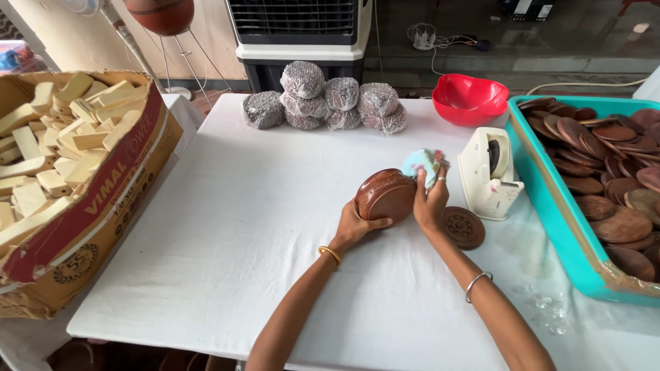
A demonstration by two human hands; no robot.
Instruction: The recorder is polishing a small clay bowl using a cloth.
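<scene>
- The left hand [355,223] is under the round brown wooden box [385,195] and grips it from below, fingers curled on its lower side; the box is tilted on its edge, near the middle of the white table [227,227].
- The left forearm comes up from the lower edge of the view, with a gold bangle [330,254] at the wrist.
- The right hand [430,200] is closed around a soft pale blue cloth [423,163] (it has some pink spots) and presses it on the right end of the box, so both hands are together at the box.
- The right wrist is bent upward and has a silver bangle [477,282]; a ring is on one finger.
- Just right of this hand a carved round wooden lid [463,227] lies flat on the table.
- Beside it stands a cream tape dispenser [489,172].
- On the right a teal tray [560,227] holds many brown wooden discs [612,172].
- A red bowl [469,99] is behind the dispenser.
- At the far edge are several round bundles in bubble wrap [323,99].
- On the left a cardboard box [103,199] is full of pale wooden blocks [55,151].
</scene>
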